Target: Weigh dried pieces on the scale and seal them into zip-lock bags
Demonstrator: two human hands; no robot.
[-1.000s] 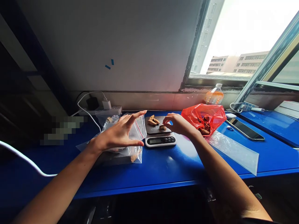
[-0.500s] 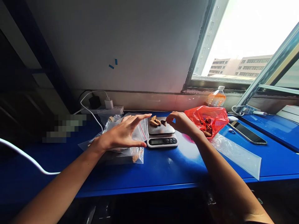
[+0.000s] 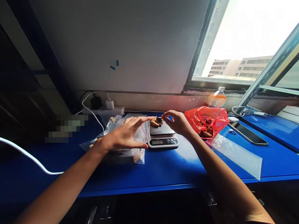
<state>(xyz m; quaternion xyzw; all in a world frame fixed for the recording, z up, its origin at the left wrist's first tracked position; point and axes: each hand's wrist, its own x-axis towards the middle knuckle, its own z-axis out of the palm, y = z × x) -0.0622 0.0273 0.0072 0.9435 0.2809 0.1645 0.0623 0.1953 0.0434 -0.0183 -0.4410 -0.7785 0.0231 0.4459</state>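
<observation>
Right hand over the back of a small kitchen scale, thumb and forefinger pinched close at a dark brown nut piece; whether actually gripping it or only touching, cannot tell. Beside that piece, on the far left corner of the steel pan, two or three paler shell-like pieces, touching one another. Left hand hovering flat over a heap of clear zip bags just left of the scale, fingers spread and straight, forefinger reaching toward the pan, holding nothing.

Judging by look: light, dry, hard pieces, curved and hollow like cracked shells; probably brittle at the thin edges, so a gentle pinch across the thick middle rather than the rim; smooth on the outer curve, likely to roll or skid on the slick steel; best lifted straight up, not dragged, to avoid nudging the neighbours off the pan's edge. Scale itself light and free on the blue table, easily shoved by a heavy touch.

To the right, a red plastic bag open with more dark pieces inside, touching or nearly touching the right wrist; soft, crinkly, no shape of its own. Nearer, an empty clear bag lying flat; further right a phone; a bottle by the window sill; a charger and white cable at the wall.
</observation>
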